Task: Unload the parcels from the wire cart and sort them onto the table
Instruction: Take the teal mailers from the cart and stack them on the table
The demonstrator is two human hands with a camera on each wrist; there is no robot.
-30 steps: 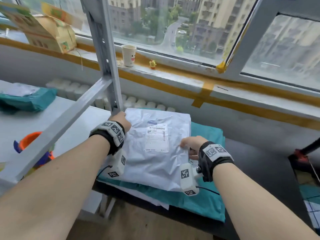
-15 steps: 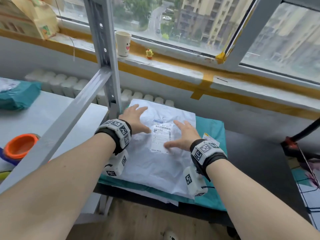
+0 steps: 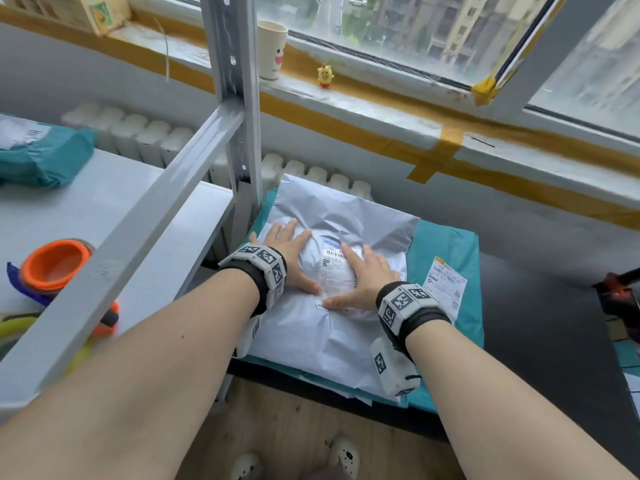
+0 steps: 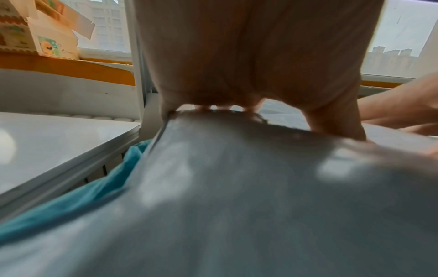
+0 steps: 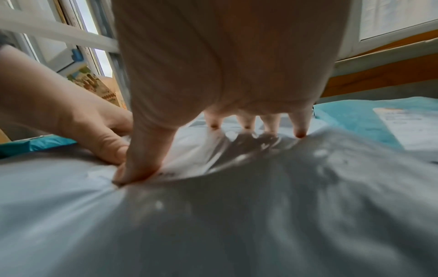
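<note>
High-rise parcel room: metal shelving [image 3: 239,109], mailers [image 3: 346,216].

The print on the grey parcel's shipping label [image 3: 337,271] is too small to read, and both hands cover its edges. The teal parcel [image 3: 446,244] lies mostly hidden beneath. Both wrist views blur the near plastic. The cardboard box [image 3: 69,10] is cut off at the top edge.

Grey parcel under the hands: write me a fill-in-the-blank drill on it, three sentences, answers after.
1. The left hand and right hand press flat on the grey parcel, which lies on a ____ parcel.
2. The two thumbs meet just below the parcel's white ____.
3. On the sill, the small yellow figure stands to the right of a paper ____.

Missing words: teal; label; cup
</note>
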